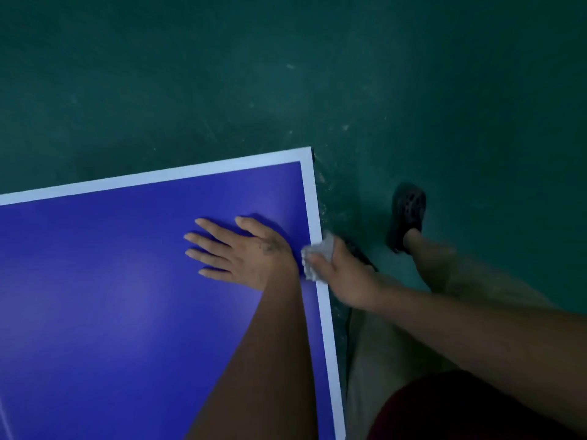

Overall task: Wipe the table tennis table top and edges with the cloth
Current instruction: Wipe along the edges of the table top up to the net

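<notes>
- The table tennis table fills the lower left. Its top is deep blue with a soft sheen, and a faint pale line runs at the bottom-left corner.
- A white border band follows the far edge and turns down the right edge, meeting at a sharp corner near the middle of the view.
- The left hand lies palm down on the blue top near the right edge. Its fingers are straight and spread, and it holds nothing. A small dark mark on its back is too blurred to read.
- The cloth, pale grey and crumpled, sits on the white band at the right edge, just beside the left wrist.
- The right hand grips the cloth from outside the table. The thumb lies on top of it and the other fingers are hidden past the edge.
- Pale beige shorts and a dark red shirt hem show at the lower right, close against the table's side.
- A dark perforated clog is on the foot that stands out to the right of the corner.
- The floor is dark green, dimly lit, with pale scuffs and specks that gather near the table's corner and right side.
</notes>
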{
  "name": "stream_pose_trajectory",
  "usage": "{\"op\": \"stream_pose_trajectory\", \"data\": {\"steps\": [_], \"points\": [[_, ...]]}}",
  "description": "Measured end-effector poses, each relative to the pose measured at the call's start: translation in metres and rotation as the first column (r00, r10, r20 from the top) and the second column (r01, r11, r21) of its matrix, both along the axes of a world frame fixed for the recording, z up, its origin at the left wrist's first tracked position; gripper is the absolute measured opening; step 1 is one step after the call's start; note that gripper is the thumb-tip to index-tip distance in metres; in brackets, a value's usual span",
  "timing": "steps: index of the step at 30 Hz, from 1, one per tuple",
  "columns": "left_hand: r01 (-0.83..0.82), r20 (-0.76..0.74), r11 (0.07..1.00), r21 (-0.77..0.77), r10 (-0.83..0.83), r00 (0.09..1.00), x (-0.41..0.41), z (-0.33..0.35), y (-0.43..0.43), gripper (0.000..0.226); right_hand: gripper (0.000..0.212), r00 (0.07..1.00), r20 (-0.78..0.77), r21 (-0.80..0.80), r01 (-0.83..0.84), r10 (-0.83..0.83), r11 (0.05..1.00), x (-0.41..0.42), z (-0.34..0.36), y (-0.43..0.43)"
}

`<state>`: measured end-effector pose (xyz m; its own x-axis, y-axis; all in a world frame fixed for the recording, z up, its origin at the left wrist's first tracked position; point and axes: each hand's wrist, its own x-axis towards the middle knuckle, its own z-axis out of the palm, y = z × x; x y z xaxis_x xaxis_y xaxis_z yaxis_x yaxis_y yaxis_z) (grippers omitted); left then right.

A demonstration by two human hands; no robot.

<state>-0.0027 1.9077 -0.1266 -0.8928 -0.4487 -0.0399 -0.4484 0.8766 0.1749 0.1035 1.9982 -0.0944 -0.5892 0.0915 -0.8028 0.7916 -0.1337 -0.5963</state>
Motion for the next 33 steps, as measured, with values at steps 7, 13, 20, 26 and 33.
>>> {"op": "stream_pose_trajectory", "data": {"steps": [7, 13, 20, 26, 33], "points": [[-0.393, -0.05, 0.915, -0.088, 0.39, 0.919, -0.063, -0.017, 0.028, 0.066, 0.042, 0.944, -0.16, 0.159, 0.314, -0.289, 0.936, -0.102, 0.006, 0.038], [-0.421, -0.068, 0.898, -0.13, 0.415, 0.907, -0.066, -0.012, 0.034, 0.071, 0.046, 1.0, 0.011, 0.25, -0.029, 0.027, 0.968, -0.138, -0.01, 0.093], [-0.427, -0.023, 0.897, -0.115, 0.428, 0.904, -0.063, -0.009, 0.032, 0.064, 0.055, 0.846, -0.072, 0.276, -0.492, 0.528, 0.826, -0.158, -0.012, 0.134], [-0.415, -0.055, 0.902, -0.121, 0.411, 0.91, -0.061, -0.014, 0.033, 0.064, 0.046, 0.507, 0.062, 0.318, -0.826, 0.86, 0.465, -0.193, 0.0, 0.156], [-0.418, -0.083, 0.897, -0.145, 0.41, 0.908, -0.063, -0.014, 0.034, 0.063, 0.058, 0.45, 0.062, 0.401, -0.829, 0.891, 0.39, -0.228, -0.001, 0.1]]}}
